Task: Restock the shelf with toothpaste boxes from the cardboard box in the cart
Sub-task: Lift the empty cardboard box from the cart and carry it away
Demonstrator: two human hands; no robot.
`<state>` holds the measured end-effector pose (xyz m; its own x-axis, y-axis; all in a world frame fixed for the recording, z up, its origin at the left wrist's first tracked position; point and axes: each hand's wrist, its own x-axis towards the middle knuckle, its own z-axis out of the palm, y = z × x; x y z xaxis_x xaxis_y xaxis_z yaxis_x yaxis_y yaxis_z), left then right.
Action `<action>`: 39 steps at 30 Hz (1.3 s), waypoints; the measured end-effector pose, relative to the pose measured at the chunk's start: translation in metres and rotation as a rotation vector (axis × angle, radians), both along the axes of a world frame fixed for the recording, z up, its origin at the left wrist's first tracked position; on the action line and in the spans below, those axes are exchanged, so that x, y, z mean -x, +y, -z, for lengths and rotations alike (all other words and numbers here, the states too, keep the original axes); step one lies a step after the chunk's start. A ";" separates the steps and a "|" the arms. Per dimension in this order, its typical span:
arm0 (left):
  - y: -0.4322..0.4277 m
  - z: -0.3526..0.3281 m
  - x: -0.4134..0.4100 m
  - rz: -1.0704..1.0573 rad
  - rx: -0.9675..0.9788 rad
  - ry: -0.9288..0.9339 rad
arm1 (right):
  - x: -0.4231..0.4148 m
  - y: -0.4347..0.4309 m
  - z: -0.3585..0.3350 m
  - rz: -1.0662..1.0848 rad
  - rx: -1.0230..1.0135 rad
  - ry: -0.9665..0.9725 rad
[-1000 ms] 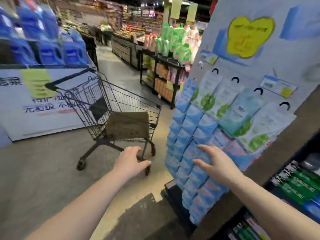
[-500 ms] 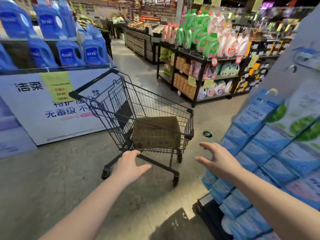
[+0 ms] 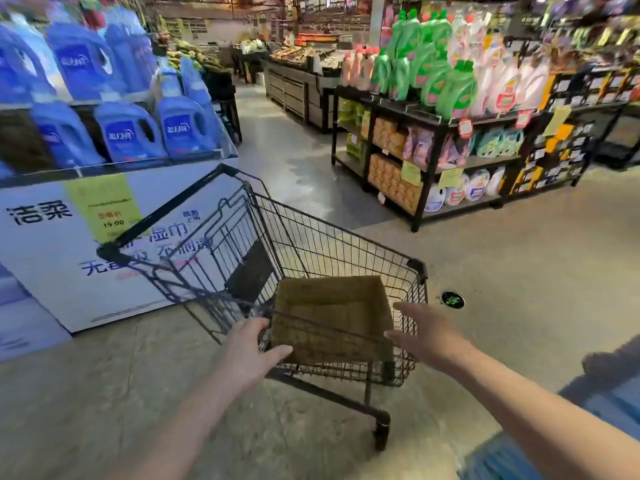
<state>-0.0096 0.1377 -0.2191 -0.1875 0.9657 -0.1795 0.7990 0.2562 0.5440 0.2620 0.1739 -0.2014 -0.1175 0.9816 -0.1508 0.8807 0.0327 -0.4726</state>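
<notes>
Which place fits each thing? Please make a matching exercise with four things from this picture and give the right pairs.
Things:
1. cardboard box
2. blue detergent jugs
3. green bottles
4. left hand

Places:
A. top of the black shelf on the right
B. inside the cart
C. at the cart's near side
D. display on the left

Pairs: 1-B, 2-D, 3-A, 4-C

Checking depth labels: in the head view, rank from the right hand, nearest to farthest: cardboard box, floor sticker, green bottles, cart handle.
From the right hand:
1. Cardboard box, just left of it inside the cart.
2. Floor sticker, on the floor just beyond the cart's right corner.
3. Cart handle, at the cart's far left end.
4. Green bottles, up on the far shelf across the aisle.
</notes>
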 end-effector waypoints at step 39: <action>0.414 0.298 0.036 -0.012 0.459 0.089 | -0.009 0.363 0.279 0.494 0.539 -0.011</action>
<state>-0.0452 0.5520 -0.5169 -0.2326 0.7878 -0.5704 0.8329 0.4641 0.3014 0.2706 0.5366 -0.4802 0.3241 0.7087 -0.6266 0.7375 -0.6041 -0.3019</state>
